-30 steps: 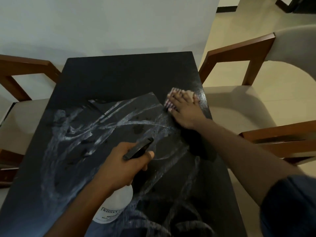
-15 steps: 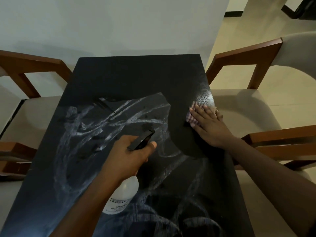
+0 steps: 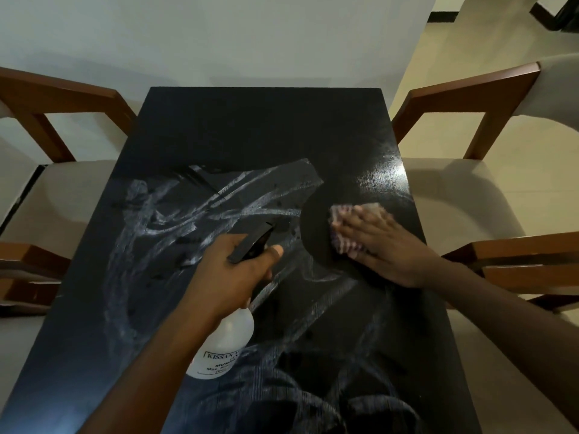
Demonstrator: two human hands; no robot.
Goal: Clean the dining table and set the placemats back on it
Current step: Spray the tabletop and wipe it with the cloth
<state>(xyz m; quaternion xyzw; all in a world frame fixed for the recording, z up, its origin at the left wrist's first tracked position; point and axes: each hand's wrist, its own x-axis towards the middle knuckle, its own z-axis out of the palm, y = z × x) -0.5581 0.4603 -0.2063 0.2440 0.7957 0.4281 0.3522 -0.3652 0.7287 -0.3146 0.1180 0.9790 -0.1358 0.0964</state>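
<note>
A black dining table (image 3: 250, 126) fills the middle of the view, its near half streaked with white wet smears. My left hand (image 3: 238, 270) grips the neck of a white spray bottle (image 3: 227, 346) with a black trigger head (image 3: 250, 244), held above the table's centre. My right hand (image 3: 379, 245) lies flat with straight fingers on a small checked cloth (image 3: 338, 230), pressing it onto the table right of centre. The cloth is blurred and mostly hidden under my fingers. No placemats show.
Wooden armchairs with pale cushions flank the table: one at the left (image 3: 56, 189) and one at the right (image 3: 463, 170). A second wooden armrest (image 3: 526, 255) juts in at the right edge. A white wall stands behind the table's far end.
My right hand has slid the cloth from the table's right edge nearer and leftward toward the centre. The left hand with the bottle has stayed about where it was.
</note>
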